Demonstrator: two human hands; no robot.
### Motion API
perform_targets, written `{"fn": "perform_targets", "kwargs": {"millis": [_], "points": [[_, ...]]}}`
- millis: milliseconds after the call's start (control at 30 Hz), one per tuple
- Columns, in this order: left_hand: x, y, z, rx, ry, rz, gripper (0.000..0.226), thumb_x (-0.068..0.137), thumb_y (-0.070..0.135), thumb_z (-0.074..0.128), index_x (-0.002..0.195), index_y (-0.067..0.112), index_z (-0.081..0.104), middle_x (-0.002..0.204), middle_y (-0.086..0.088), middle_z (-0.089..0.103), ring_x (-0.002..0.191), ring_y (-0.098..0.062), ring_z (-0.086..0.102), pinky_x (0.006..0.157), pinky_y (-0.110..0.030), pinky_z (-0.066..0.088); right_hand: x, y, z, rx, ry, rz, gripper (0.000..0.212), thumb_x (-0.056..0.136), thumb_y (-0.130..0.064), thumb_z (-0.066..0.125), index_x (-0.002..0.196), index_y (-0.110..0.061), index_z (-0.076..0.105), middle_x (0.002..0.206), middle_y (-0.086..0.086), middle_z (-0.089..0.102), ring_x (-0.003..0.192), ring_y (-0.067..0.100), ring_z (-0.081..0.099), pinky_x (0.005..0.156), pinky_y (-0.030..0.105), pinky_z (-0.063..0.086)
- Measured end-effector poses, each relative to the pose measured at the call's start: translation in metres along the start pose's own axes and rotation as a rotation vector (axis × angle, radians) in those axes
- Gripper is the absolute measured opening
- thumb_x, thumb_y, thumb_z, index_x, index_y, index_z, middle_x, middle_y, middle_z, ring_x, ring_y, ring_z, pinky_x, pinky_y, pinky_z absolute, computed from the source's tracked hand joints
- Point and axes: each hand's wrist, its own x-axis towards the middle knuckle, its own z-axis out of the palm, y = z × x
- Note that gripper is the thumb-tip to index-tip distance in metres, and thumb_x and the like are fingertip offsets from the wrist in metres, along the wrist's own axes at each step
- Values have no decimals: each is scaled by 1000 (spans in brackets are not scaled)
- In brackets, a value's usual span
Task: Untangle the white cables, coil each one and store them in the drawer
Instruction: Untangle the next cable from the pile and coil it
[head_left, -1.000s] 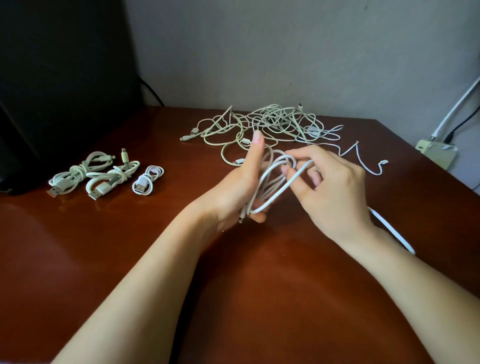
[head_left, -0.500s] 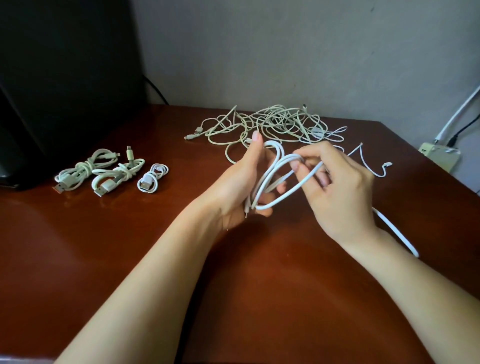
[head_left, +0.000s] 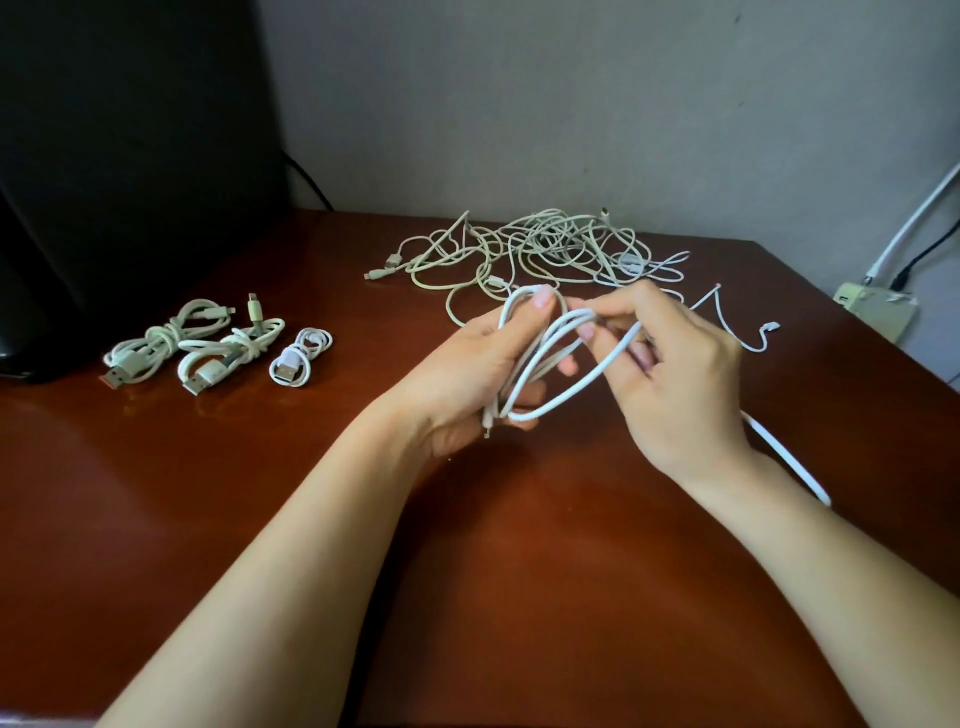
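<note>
My left hand (head_left: 467, 374) holds several loops of a white cable (head_left: 550, 358) above the middle of the brown table, thumb up, fingers curled round the bundle. A plug end hangs below the palm. My right hand (head_left: 670, 374) pinches the same cable just right of the loops; its loose tail (head_left: 784, 452) trails under my right wrist toward the table's right edge. A tangle of white cables (head_left: 540, 249) lies behind my hands. Three coiled cables (head_left: 218, 348) lie in a row at the left. No drawer is in view.
A large black object (head_left: 104, 156) stands at the back left of the table (head_left: 519, 597). A thin loose cable end (head_left: 753, 332) lies right of my hands. A wall socket box (head_left: 878, 312) with cords sits past the right edge. The wall is close behind.
My right hand has carried the cable up and over toward my left hand's fingertips, laying another loop there. The view has shifted slightly. The piles on the table have not moved.
</note>
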Motion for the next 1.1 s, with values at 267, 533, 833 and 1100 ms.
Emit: {"fn": "perform_targets", "kwargs": {"millis": [267, 533, 833, 1100], "points": [[4, -8, -2, 140, 56, -14, 52, 102, 37, 39, 56, 23, 61, 52, 0, 43, 37, -7, 28, 37, -14, 27, -5, 1, 2, -1, -94, -91, 7, 80, 7, 68, 86, 2, 69, 77, -11, 46, 72, -23, 42, 71, -2, 29], [3, -9, 1, 166, -85, -208, 46, 92, 61, 32, 70, 21, 36, 55, 4, 29, 45, -8, 22, 40, -16, 24, -3, 0, 2, 51, -66, 27, 2, 84, -2, 67, 85, 0, 66, 73, -4, 58, 66, -13, 50, 63, -1, 33], [-2, -8, 4, 195, -247, -208, 44, 79, 64, 56, 62, 23, 52, 60, 3, 32, 50, -7, 27, 44, -17, 24, 0, 0, 1, 118, -167, 206, 7, 84, -18, 62, 82, -12, 64, 67, -1, 64, 62, 12, 58, 57, 12, 43], [1, -5, -2, 145, -178, -257, 6, 81, 15, 61, 81, 13, 56, 73, -7, 44, 61, -12, 35, 42, -14, 32, 5, 5, 1, 161, -219, 288, 24, 82, -5, 69, 86, -28, 62, 73, 3, 55, 61, 2, 51, 57, 3, 36]]}}
